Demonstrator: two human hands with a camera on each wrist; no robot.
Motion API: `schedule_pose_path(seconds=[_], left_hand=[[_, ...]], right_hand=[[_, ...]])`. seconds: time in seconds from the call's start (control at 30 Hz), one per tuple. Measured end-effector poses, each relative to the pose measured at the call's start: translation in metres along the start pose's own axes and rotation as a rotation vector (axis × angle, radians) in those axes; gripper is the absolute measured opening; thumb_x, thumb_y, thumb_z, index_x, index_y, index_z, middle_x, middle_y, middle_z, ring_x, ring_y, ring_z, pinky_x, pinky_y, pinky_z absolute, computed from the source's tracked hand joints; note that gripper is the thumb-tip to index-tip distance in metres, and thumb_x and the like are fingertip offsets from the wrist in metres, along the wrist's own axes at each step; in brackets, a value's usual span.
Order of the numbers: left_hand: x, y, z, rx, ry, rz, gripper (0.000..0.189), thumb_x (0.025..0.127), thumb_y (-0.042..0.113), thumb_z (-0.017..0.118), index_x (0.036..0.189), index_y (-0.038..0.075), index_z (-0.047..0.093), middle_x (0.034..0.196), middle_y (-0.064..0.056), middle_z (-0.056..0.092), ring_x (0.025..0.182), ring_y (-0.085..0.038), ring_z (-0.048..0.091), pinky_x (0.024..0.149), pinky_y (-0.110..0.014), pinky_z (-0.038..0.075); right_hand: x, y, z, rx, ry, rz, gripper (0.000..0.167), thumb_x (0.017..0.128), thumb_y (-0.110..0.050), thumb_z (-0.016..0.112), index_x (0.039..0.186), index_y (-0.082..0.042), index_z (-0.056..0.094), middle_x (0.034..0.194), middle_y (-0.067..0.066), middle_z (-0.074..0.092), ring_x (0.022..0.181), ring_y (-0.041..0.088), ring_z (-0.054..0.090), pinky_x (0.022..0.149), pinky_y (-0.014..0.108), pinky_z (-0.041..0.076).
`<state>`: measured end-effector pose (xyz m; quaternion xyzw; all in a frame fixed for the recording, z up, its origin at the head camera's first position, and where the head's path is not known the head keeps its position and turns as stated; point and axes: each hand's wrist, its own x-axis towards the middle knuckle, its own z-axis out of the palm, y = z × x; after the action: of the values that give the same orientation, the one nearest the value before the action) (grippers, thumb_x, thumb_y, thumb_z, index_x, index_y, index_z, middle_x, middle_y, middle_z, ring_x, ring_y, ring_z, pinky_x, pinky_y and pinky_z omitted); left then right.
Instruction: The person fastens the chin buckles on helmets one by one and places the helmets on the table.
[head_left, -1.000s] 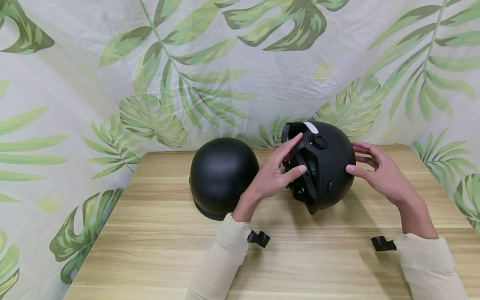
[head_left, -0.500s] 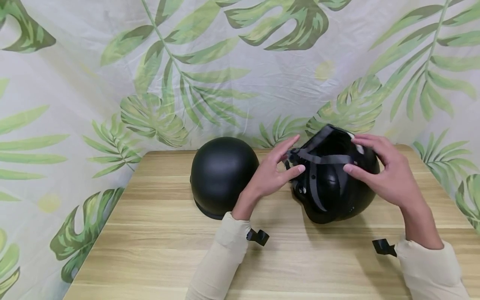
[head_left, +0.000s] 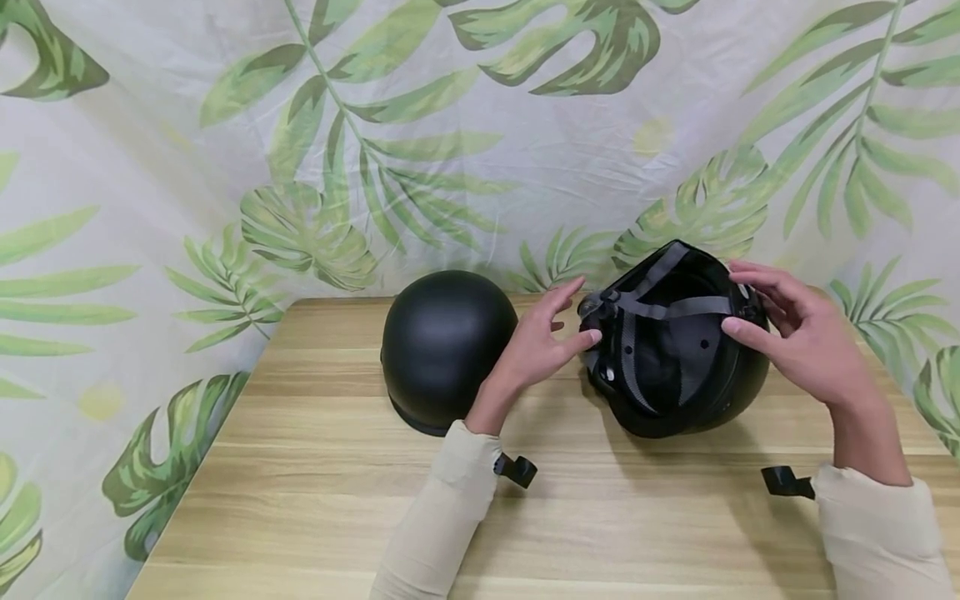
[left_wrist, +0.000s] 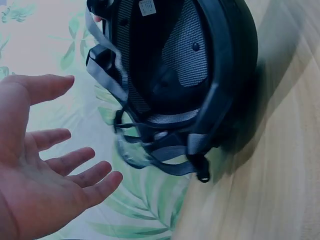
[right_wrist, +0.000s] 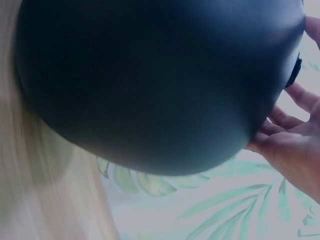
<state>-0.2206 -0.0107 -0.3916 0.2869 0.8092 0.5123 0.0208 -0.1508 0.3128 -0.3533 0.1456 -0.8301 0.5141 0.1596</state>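
A black helmet point(head_left: 716, 379) leans on the table at the right, its hollow inside turned toward the head camera. Grey chin straps point(head_left: 660, 312) cross that opening. My right hand point(head_left: 813, 350) grips the right side of its rim, thumb at the edge and fingers round the outer shell; the right wrist view shows the smooth shell point(right_wrist: 150, 90) with the fingers against it. Left of the rim, my left hand point(head_left: 534, 342) is spread, fingers extended. In the left wrist view a gap shows between this hand point(left_wrist: 55, 165) and the strapped helmet point(left_wrist: 232, 50).
Another smooth black helmet point(head_left: 446, 350) stands dome up on the wooden table point(head_left: 315, 500), left of my left hand. A leaf-patterned cloth point(head_left: 420, 108) hangs behind the table's back edge. Black wrist mounts point(head_left: 516, 471) stick out from both sleeves.
The strapped helmet has turned from its outer side to show its inside and straps. My right hand has shifted right along with it; my left hand has drawn slightly away from the rim.
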Motion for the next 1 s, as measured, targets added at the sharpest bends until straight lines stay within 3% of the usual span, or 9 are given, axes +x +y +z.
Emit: schedule_pose_path(seconds=[0.27, 0.57, 0.8, 1.0], left_hand=[[0.001, -0.012, 0.005, -0.035, -0.005, -0.045, 0.078, 0.097, 0.016, 0.077, 0.165, 0.012, 0.039, 0.166, -0.012, 0.040, 0.151, -0.035, 0.043, 0.114, -0.051, 0.048], [0.001, -0.016, 0.005, -0.031, 0.042, -0.079, 0.080, 0.095, 0.010, 0.077, 0.165, 0.010, 0.037, 0.164, -0.016, 0.039, 0.148, -0.036, 0.044, 0.111, -0.050, 0.051], [0.000, -0.017, 0.005, -0.041, 0.068, -0.138, 0.086, 0.097, 0.019, 0.078, 0.168, 0.012, 0.030, 0.168, -0.014, 0.035, 0.152, -0.036, 0.041, 0.113, -0.052, 0.049], [0.001, -0.016, 0.004, -0.101, 0.079, -0.128, 0.083, 0.097, 0.022, 0.080, 0.165, 0.010, 0.035, 0.159, -0.017, 0.050, 0.144, -0.034, 0.053, 0.112, -0.051, 0.050]], right_hand=[[0.001, 0.014, -0.005, 0.064, 0.025, 0.040, 0.043, 0.097, 0.009, 0.069, 0.139, 0.005, 0.064, 0.136, -0.005, 0.065, 0.130, 0.000, 0.058, 0.099, 0.009, 0.048], [0.001, 0.044, -0.014, 0.044, 0.017, 0.068, 0.039, 0.102, 0.004, 0.065, 0.141, 0.001, 0.066, 0.123, -0.017, 0.071, 0.113, -0.006, 0.066, 0.087, 0.008, 0.050], [-0.002, 0.068, -0.019, 0.415, -0.068, 0.099, 0.041, 0.101, 0.013, 0.060, 0.138, 0.000, 0.068, 0.123, -0.006, 0.072, 0.108, 0.000, 0.071, 0.087, 0.015, 0.057], [-0.003, 0.080, -0.019, 0.502, -0.085, 0.186, 0.039, 0.104, 0.008, 0.059, 0.140, -0.006, 0.066, 0.121, -0.005, 0.071, 0.108, 0.002, 0.071, 0.086, 0.018, 0.059]])
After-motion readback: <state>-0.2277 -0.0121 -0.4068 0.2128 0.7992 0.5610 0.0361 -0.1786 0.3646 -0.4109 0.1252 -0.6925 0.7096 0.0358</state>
